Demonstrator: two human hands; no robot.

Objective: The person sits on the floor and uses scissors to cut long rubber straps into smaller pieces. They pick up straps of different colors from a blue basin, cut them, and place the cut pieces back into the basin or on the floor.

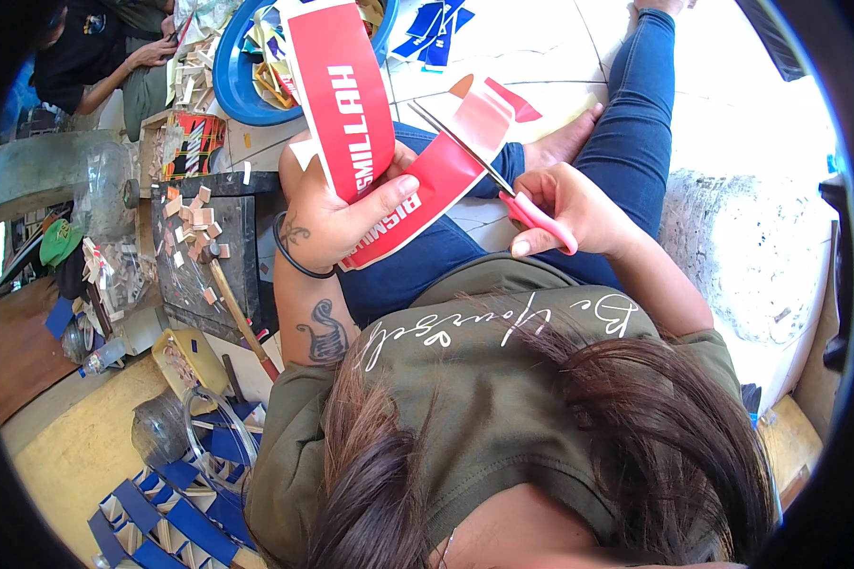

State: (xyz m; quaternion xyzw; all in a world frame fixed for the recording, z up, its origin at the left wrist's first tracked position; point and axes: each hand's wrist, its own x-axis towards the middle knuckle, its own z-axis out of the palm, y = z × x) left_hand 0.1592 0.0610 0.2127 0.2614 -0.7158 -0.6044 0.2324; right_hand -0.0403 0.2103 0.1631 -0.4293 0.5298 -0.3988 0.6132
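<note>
My left hand (327, 216) is closed around red sheets with white print, pinching them between thumb and fingers. One red strip (327, 66) stands up from the grip toward the blue basin. A second red sheet (436, 180) slants out to the right, its far end curling. In my right hand (584, 211) are scissors (541, 226) with pink handles, thumb and fingers in the loops. Their metal blades lie across the slanted sheet near its far end, pointing up and left. Whether they are cutting into it, I cannot tell.
A blue basin (230, 81) of scraps stands ahead, with blue cut pieces (432, 43) on the tiles beside it. Wooden blocks (197, 220) and a hammer (230, 294) lie left, near a yellow container (209, 365). Another person (100, 57) sits at the far left.
</note>
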